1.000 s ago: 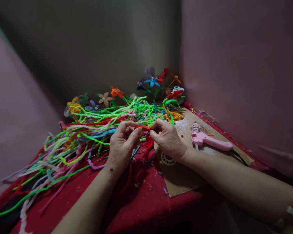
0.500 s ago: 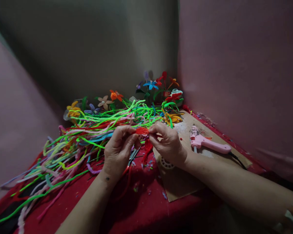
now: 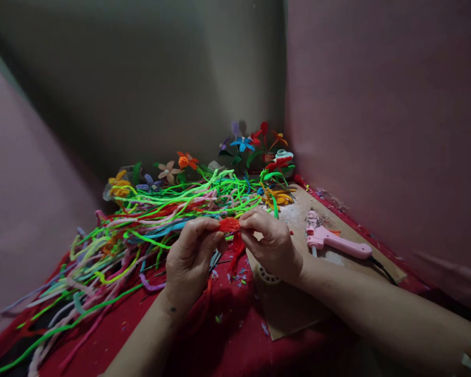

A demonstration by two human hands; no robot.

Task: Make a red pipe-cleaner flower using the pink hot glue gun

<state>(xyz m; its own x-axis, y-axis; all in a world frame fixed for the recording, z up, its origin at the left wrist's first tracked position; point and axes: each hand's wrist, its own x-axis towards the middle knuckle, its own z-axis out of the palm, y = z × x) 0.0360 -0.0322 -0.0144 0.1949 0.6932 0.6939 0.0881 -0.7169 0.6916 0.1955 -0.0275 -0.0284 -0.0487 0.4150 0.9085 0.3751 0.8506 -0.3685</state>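
Observation:
A small red fuzzy piece [image 3: 230,225] is stretched between my two hands over the red cloth. My left hand [image 3: 194,254] pinches its left end between thumb and fingers. On the other side, my right hand [image 3: 272,243] pinches the right end, with its wrist above the brown board. More red fuzzy material [image 3: 237,250] shows just below and behind the held piece. Partly hidden beside my left hand are scissors [image 3: 214,260]. A white ring with holes [image 3: 267,276] lies under my right hand.
Many colourful pipe cleaners [image 3: 172,204] spread over the left and back. Fuzzy flowers [image 3: 242,143] stand behind them. On the brown board [image 3: 294,311] at the right lies a pink glue gun [image 3: 337,242] with a black cord. Scraps dot the red cloth [image 3: 227,345].
The view has tilted slightly, so the table and flowers sit a little lower. Both hands keep their pinch on the red piece, whose wider face now shows more.

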